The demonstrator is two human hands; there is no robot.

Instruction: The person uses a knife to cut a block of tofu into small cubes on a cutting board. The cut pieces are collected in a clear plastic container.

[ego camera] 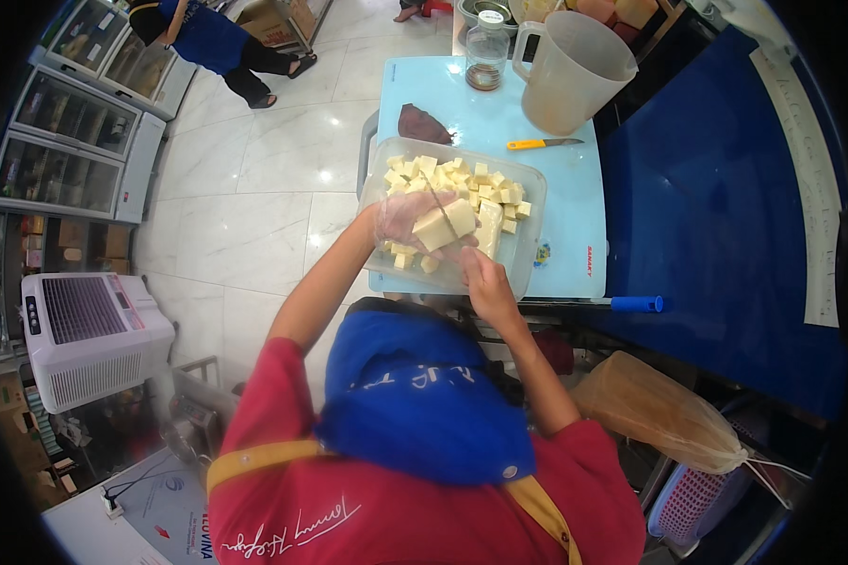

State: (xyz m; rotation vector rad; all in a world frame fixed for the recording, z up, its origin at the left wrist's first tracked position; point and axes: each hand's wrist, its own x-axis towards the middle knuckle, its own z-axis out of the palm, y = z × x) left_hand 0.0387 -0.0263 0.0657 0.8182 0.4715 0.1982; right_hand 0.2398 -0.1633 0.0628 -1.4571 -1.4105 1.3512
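Note:
My left hand (411, 215), in a clear plastic glove, holds a pale yellow block (444, 226), perhaps butter or cheese, above a clear plastic tub (533, 233). A knife blade (439, 205) lies across the block, and my bare right hand (491, 282) grips its near end; the handle is hidden. Whether the blade has cut in, I cannot tell. Many pale cubes (424, 168) fill the far part of the tub, with a few more at its near left. Another pale block (490, 229) lies in the tub, to the right of my left hand.
The tub rests on a light blue freezer lid (579, 212). Beyond it are a dark cloth (424, 123), a yellow-handled paring knife (526, 144), a glass jar (485, 53) and a large plastic jug (572, 70). A person (212, 42) stands at the far left near glass-door fridges (71, 113).

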